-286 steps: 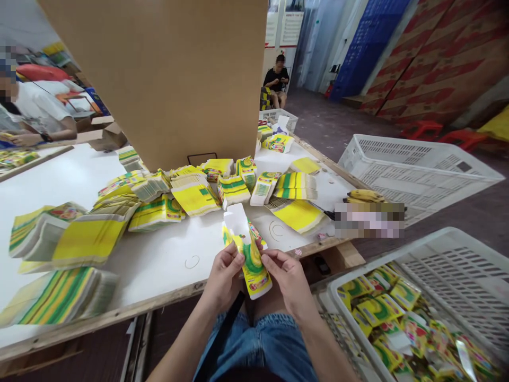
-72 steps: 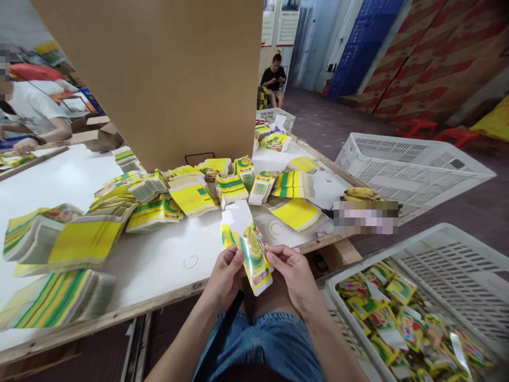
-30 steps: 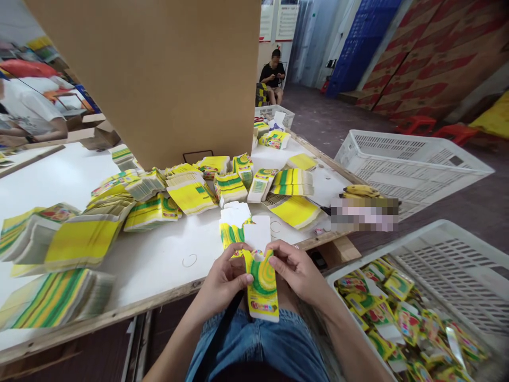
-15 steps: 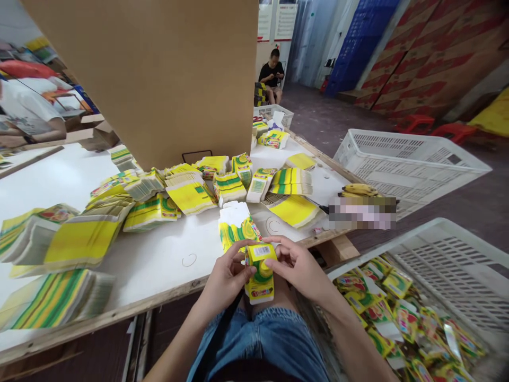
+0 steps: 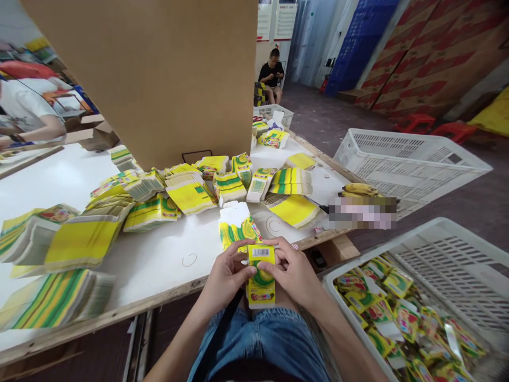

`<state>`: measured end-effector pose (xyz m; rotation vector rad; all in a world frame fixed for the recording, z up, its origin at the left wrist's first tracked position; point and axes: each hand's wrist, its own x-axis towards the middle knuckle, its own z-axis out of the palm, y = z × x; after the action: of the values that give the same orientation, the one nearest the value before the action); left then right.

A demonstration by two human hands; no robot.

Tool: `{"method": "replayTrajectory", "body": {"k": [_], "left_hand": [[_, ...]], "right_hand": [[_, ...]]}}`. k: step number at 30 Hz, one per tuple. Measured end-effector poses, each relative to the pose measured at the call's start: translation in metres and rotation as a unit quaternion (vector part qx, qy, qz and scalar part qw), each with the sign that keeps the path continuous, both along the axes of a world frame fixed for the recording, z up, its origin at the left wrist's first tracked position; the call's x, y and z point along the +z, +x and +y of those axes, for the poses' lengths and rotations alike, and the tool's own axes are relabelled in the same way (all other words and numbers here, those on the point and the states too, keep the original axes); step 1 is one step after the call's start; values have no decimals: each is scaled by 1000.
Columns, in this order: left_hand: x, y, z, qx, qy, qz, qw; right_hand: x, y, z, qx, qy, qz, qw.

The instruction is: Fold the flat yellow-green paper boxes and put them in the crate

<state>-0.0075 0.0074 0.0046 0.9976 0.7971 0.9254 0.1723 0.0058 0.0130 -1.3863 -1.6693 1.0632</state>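
Both hands hold one small yellow and green printed carton [image 5: 261, 284] over my lap, its barcode end toward the table. My left hand [image 5: 228, 273] pinches its left side, with the thumb on the front face. On the right edge, my right hand [image 5: 292, 270] is closed round the carton, its thumb pressing the printed front. Just beyond my fingers lies a small pile of flat cartons [image 5: 236, 231] with white flaps, on the table's near edge. The fingers behind the carton are partly hidden.
Stacks of flat yellow cartons [image 5: 191, 196] line the white table [image 5: 159, 254] before a tall cardboard sheet [image 5: 159, 79]. Bananas [image 5: 358, 190] lie at the right corner. A white crate [image 5: 445, 254] of filled packs stands at my right. Two other people sit farther off.
My right thumb has shifted left across the carton's front, and the carton now faces me flatter and straighter. At the far left, the other person's arm has moved.
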Motion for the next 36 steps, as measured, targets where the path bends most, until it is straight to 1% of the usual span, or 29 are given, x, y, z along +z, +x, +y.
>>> {"method": "replayTrajectory", "body": {"k": [8, 10, 13, 15, 18, 20, 21, 22, 23, 24, 25, 26, 27, 28, 29, 30, 31, 32, 34, 35, 36], "left_hand": [[0, 3, 0, -11, 7, 4, 1000], [2, 1, 0, -4, 5, 3, 1000], [3, -2, 1, 1, 0, -4, 1000], [2, -1, 0, -7, 1, -8, 1000], [0, 8, -4, -11, 10, -5, 1000], [-1, 19, -8, -11, 24, 15, 1000], [-1, 23, -9, -12, 37, 29, 999], [-1, 27, -10, -12, 55, 48, 997], [-2, 29, -10, -6, 82, 77, 994], [-4, 28, -9, 8, 117, 117, 986], [-7, 26, -7, 32, 159, 170, 972], [-10, 22, -5, 63, 205, 232, 949], [-14, 17, -2, 90, 243, 288, 922], [-19, 12, 0, 117, 270, 328, 898], [-23, 7, 2, 143, 284, 359, 877], [-28, 2, 3, 159, 291, 384, 862], [-31, -2, 4, 162, 294, 401, 852], [-34, -4, 4, 163, 296, 415, 845], [-38, -7, 2, 155, 302, 435, 834], [-40, -8, 1, 152, 306, 443, 829], [-41, -9, 1, 150, 311, 450, 824]], "right_hand": [[-2, -3, -3, -41, 21, -52, 998], [-1, -2, -3, -30, 25, -37, 999], [-2, 3, -2, 2, 27, 16, 1000], [-5, 6, -1, -12, 41, 38, 998], [-12, 8, -3, -45, 40, 88, 994], [-9, 13, -9, -53, 30, 109, 992], [-5, 18, -14, -63, 39, 94, 993], [2, 26, -21, -81, 63, 57, 993], [11, 36, -28, -112, 101, 6, 989], [20, 48, -35, -152, 148, -57, 976], [29, 60, -42, -202, 199, -123, 951], [36, 72, -47, -252, 239, -186, 919], [41, 81, -49, -287, 263, -234, 891], [42, 86, -48, -305, 271, -261, 875], [39, 86, -44, -304, 261, -267, 877], [31, 82, -37, -288, 238, -252, 893], [21, 72, -27, -260, 207, -215, 918], [8, 59, -15, -232, 166, -170, 943], [-19, 27, 11, -195, 97, -73, 973], [-30, 12, 22, -180, 62, -17, 982], [-39, -1, 32, -177, 42, 23, 983]]}}
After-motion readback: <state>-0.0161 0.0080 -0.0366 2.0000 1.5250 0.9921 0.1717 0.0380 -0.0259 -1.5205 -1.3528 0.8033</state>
